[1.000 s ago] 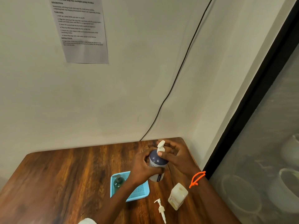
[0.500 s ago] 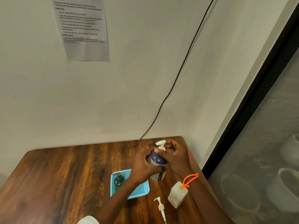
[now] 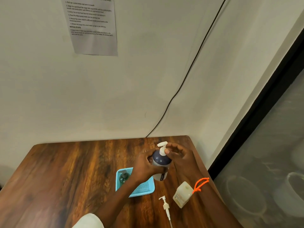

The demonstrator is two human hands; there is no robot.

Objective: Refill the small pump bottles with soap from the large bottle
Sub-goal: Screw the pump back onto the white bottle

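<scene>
A large dark-blue bottle (image 3: pixel 160 159) with a white pump head (image 3: pixel 162 148) stands on the wooden table (image 3: pixel 74 170). My left hand (image 3: pixel 144 165) grips its body from the left. My right hand (image 3: pixel 180 157) has its thumb and curled fingers at the white pump collar. A small square pale-yellow bottle (image 3: pixel 182 194) stands open-topped near my right wrist. Its loose white pump (image 3: pixel 166 207) lies on the table beside it. A small green pump bottle (image 3: pixel 123 176) lies in a blue tray (image 3: pixel 144 189).
The table sits in a corner, walls behind and to the right. A black cable (image 3: pixel 181 86) runs down the wall to the table's back edge. A printed sheet (image 3: pixel 92 25) hangs on the wall. A glass panel (image 3: pixel 271 162) stands at right.
The pump head has turned between the earlier frames and now, its nozzle now pointing left. My right hand's fingers have shifted round the collar. The left hand keeps its grip on the bottle.
</scene>
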